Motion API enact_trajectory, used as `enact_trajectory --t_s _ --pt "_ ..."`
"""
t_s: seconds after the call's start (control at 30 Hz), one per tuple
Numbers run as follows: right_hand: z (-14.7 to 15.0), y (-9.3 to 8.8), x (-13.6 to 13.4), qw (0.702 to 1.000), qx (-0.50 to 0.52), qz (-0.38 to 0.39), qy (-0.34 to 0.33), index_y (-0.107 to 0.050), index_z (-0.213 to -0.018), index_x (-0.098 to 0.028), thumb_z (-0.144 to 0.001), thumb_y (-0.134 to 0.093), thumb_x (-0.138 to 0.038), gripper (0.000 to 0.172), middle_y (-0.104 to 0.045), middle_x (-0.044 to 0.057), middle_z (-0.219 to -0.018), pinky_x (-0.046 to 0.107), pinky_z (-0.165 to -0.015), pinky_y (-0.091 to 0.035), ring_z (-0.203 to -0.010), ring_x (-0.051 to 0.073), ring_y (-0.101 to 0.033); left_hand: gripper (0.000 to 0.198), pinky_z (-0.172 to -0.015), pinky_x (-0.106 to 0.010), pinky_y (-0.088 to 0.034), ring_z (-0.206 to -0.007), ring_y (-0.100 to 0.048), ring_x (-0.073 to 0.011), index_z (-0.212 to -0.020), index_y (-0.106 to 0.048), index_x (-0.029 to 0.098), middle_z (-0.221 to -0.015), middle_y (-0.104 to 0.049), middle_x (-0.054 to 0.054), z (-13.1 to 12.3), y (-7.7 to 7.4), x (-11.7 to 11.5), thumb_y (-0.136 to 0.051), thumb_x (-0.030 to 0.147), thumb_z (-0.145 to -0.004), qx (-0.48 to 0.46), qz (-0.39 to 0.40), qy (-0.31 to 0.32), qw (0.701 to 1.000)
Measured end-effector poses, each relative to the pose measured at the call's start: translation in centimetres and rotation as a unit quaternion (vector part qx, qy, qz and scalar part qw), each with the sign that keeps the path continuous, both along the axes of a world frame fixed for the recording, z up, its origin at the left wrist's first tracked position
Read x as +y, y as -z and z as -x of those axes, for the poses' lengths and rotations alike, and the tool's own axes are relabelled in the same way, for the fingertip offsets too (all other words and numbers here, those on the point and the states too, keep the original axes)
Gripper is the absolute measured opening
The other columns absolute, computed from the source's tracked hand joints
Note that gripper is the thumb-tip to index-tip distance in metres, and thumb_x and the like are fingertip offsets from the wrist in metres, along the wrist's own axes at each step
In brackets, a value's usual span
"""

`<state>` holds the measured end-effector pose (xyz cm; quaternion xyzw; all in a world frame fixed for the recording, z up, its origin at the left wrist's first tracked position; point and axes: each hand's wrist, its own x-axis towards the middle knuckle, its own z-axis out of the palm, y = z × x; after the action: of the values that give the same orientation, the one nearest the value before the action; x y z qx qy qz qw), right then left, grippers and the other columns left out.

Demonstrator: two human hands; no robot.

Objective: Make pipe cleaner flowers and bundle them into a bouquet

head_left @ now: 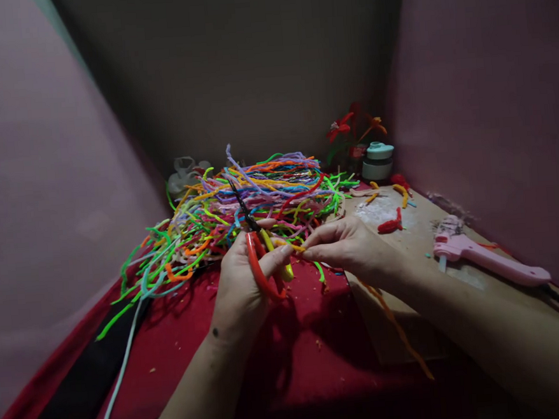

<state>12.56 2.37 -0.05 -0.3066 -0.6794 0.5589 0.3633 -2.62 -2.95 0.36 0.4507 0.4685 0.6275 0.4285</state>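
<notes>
My left hand (238, 273) is wrapped round a pair of needle-nose pliers (259, 262) with red and yellow handles, their dark slim jaws pointing up and away. Its thumb also presses near one end of an orange pipe cleaner (297, 248). From the other side, the fingertips of my right hand (349, 243) pinch this same pipe cleaner. A long orange strand (395, 326) hangs below my right wrist; whether it is the same piece is hidden by the hand. Just beyond both hands lies a tangled heap of coloured pipe cleaners (268, 185).
Right of the hands, a board (419, 225) bears a pink glue gun (484, 259) and short red and orange pipe-cleaner pieces. A lidded jar (378, 160) and red pipe-cleaner flowers (343, 126) stand behind. A white cable (123, 367) crosses the red cloth (185, 363) at left.
</notes>
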Motion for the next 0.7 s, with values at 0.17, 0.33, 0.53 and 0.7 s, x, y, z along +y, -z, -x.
enact_trajectory --t_s 0.17,0.33,0.53,0.7 --pt "0.3 0.4 -0.5 0.995 -0.041 -0.092 0.014 -0.067 -0.063 -0.014 -0.071 -0.060 -0.017 0.011 -0.053 -0.003 -0.055 0.024 -0.052 -0.029 -0.053 0.008 -0.040 0.038 -0.051 -0.020 -0.044 -0.055 -0.054 -0.0090 -0.099 -0.052 0.018 -0.070 -0.058 0.003 -0.3 0.3 -0.3 -0.070 0.016 -0.065 0.028 -0.049 0.004 0.998" --pt "0.5 0.8 -0.6 0.997 -0.037 -0.072 -0.006 -0.065 -0.064 -0.014 -0.074 -0.059 -0.021 0.014 -0.047 -0.004 -0.055 0.023 -0.050 -0.027 -0.052 0.007 -0.036 0.039 -0.056 -0.020 -0.045 -0.060 -0.055 -0.0091 -0.102 -0.054 0.021 -0.073 -0.058 0.003 -0.3 0.2 -0.5 -0.068 0.014 -0.066 0.038 -0.087 -0.016 0.995" --pt "0.5 0.7 -0.6 0.986 0.047 0.128 -0.092 -0.060 -0.059 -0.016 -0.076 -0.059 -0.033 0.024 -0.035 -0.008 -0.040 0.023 -0.039 -0.015 -0.038 0.005 -0.024 0.041 -0.052 -0.022 -0.046 -0.055 -0.055 -0.0095 -0.102 -0.053 0.020 -0.071 -0.058 0.003 0.5 0.0 -0.2 -0.069 0.017 -0.065 0.017 -0.062 0.009 0.998" --pt "0.8 1.5 -0.3 0.973 0.087 0.179 -0.120 -0.065 -0.065 -0.013 -0.071 -0.066 -0.029 0.017 -0.063 0.002 -0.057 0.022 -0.044 -0.034 -0.042 0.007 -0.046 0.042 -0.051 -0.021 -0.046 -0.056 -0.055 -0.0100 -0.102 -0.053 0.019 -0.071 -0.058 0.002 0.3 0.0 -0.2 -0.070 0.016 -0.064 0.013 -0.053 0.024 0.998"
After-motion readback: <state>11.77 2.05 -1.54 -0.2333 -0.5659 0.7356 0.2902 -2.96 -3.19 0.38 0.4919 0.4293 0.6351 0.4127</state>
